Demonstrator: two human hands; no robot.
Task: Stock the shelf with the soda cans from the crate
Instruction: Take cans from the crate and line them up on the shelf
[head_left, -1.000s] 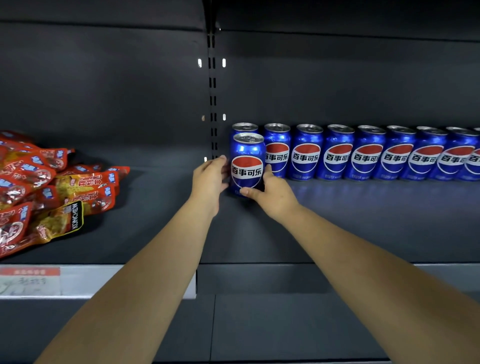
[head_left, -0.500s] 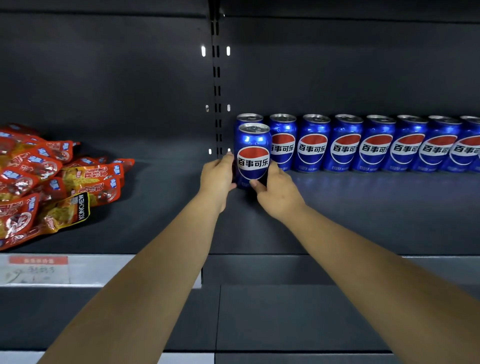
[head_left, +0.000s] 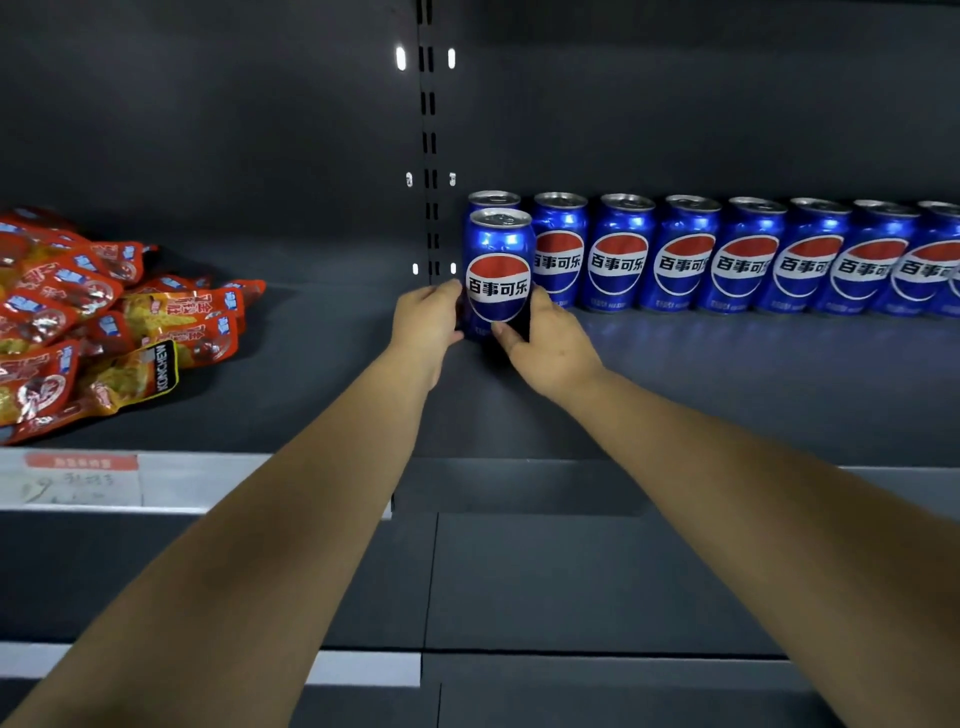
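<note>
- Gripping the front can (head_left: 498, 275) w/ both hands: left hand (head_left: 426, 322) has its fingers curled on the can's left side, right hand (head_left: 550, 348) pinches its lower right, thumb in front.
- We judge the two-sided hold is to square it upright, label out, at the left end of the shelf (head_left: 727, 384), directly in front of the back row of cans (head_left: 748, 260).
- Shelf also carries snack packets (head_left: 104, 322), well apart to the left; crate not in view.

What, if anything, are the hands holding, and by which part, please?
The left hand and right hand hold the front can by its lower sides, one each side.
</note>
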